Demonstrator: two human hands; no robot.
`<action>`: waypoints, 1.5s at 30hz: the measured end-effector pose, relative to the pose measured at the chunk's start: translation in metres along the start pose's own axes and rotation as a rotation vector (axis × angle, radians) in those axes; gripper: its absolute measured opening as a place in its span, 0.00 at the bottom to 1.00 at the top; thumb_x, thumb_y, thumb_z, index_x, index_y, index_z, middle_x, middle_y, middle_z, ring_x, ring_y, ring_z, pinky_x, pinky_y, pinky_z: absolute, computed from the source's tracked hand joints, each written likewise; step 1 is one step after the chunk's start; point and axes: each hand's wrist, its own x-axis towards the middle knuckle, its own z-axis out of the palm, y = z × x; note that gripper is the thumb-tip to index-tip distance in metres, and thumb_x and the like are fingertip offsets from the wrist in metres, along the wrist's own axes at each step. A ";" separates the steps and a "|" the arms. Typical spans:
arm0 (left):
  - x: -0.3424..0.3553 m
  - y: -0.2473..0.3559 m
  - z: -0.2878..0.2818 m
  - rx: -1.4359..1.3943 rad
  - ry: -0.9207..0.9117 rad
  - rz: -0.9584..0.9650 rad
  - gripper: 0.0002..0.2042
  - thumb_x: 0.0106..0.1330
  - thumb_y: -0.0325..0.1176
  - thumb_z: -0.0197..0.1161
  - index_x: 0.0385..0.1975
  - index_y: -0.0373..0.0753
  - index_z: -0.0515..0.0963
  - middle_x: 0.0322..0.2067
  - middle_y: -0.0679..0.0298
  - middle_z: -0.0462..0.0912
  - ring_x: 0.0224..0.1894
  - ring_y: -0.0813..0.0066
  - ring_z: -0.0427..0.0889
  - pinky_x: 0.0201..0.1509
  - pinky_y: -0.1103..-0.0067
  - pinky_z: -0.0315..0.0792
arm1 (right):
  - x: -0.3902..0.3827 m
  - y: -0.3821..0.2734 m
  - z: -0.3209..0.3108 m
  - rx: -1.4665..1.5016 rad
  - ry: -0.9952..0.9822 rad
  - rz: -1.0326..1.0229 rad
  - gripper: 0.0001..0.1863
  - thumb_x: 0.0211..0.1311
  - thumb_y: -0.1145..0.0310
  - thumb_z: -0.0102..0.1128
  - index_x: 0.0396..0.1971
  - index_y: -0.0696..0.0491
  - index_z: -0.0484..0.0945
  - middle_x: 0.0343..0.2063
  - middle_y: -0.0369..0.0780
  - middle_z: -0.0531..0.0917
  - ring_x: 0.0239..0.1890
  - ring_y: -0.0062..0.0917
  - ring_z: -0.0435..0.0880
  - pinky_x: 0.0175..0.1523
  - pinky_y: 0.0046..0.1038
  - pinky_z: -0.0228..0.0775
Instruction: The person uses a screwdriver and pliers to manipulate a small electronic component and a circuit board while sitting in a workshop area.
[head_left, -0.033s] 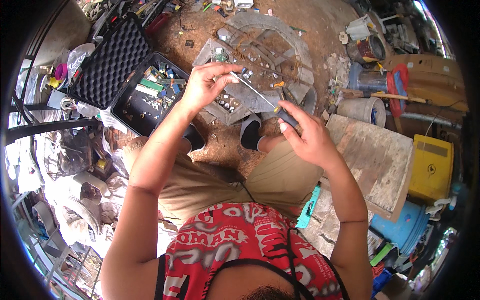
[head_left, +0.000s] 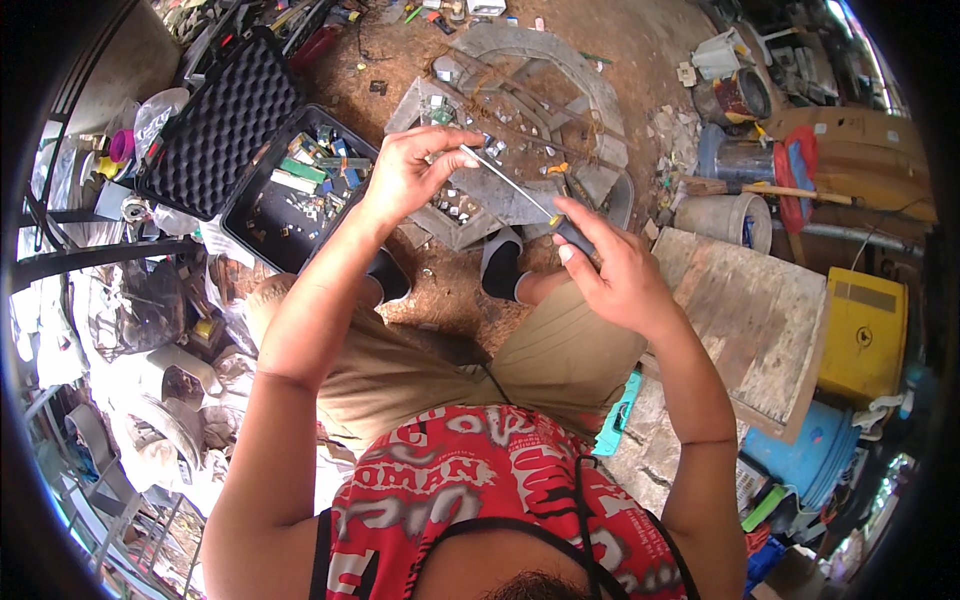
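A screwdriver [head_left: 516, 187] with a long thin metal shaft and a dark handle with a yellow collar slants between my hands, above my feet. My right hand [head_left: 610, 262] is closed around its handle, the index finger stretched along toward the collar. At the other end, my left hand [head_left: 415, 168] pinches the shaft's tip between thumb and index finger; whether a tiny part is also there I cannot make out. Below the hands on the ground lies a grey round frame with crossbars [head_left: 600, 95], small electronic scraps scattered inside it.
At the left lies an open black case [head_left: 245, 215] with foam in its lid, holding circuit boards and small parts. A wooden board [head_left: 740, 310] is at my right, near a yellow box [head_left: 862, 335], a blue container [head_left: 805, 450] and a bucket [head_left: 725, 222]. Pliers [head_left: 562, 178] lie on the frame.
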 end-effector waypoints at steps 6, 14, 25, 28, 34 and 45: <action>-0.001 0.004 0.006 0.002 0.057 0.014 0.09 0.57 0.28 0.70 0.37 0.39 0.85 0.34 0.60 0.87 0.33 0.68 0.86 0.38 0.77 0.78 | 0.002 -0.004 0.005 -0.544 0.122 -0.097 0.20 0.65 0.65 0.58 0.56 0.52 0.74 0.31 0.43 0.80 0.30 0.39 0.82 0.37 0.36 0.75; -0.002 0.012 0.011 0.076 0.156 0.061 0.07 0.56 0.25 0.70 0.34 0.38 0.85 0.34 0.61 0.87 0.34 0.68 0.87 0.38 0.77 0.78 | -0.001 0.003 0.027 -0.117 0.144 0.073 0.16 0.64 0.63 0.58 0.50 0.50 0.76 0.31 0.45 0.84 0.30 0.41 0.84 0.33 0.39 0.77; 0.000 0.011 0.013 0.035 0.045 0.109 0.12 0.57 0.29 0.71 0.41 0.36 0.84 0.37 0.57 0.87 0.42 0.66 0.85 0.47 0.76 0.77 | 0.007 -0.003 -0.006 -0.451 0.124 -0.078 0.17 0.63 0.63 0.60 0.51 0.49 0.77 0.30 0.40 0.79 0.29 0.38 0.82 0.33 0.36 0.76; 0.000 0.012 0.013 0.005 0.066 0.101 0.15 0.58 0.29 0.70 0.46 0.36 0.83 0.43 0.58 0.85 0.45 0.67 0.84 0.51 0.75 0.75 | 0.007 -0.008 -0.005 -0.443 0.167 -0.065 0.18 0.62 0.63 0.59 0.52 0.50 0.77 0.31 0.40 0.77 0.29 0.37 0.81 0.32 0.36 0.76; -0.019 -0.001 0.047 -0.963 0.243 -0.424 0.18 0.65 0.27 0.65 0.55 0.38 0.76 0.53 0.61 0.80 0.53 0.72 0.79 0.58 0.74 0.74 | 0.005 -0.005 0.027 -0.415 0.276 -0.031 0.21 0.62 0.64 0.60 0.55 0.50 0.76 0.29 0.39 0.76 0.28 0.36 0.80 0.32 0.35 0.75; -0.012 0.013 0.034 -1.156 0.108 -0.547 0.16 0.66 0.24 0.61 0.55 0.38 0.75 0.52 0.61 0.81 0.55 0.69 0.79 0.59 0.76 0.75 | 0.005 0.007 0.041 -0.263 0.295 -0.023 0.21 0.61 0.69 0.60 0.55 0.43 0.79 0.25 0.40 0.77 0.24 0.37 0.79 0.30 0.36 0.73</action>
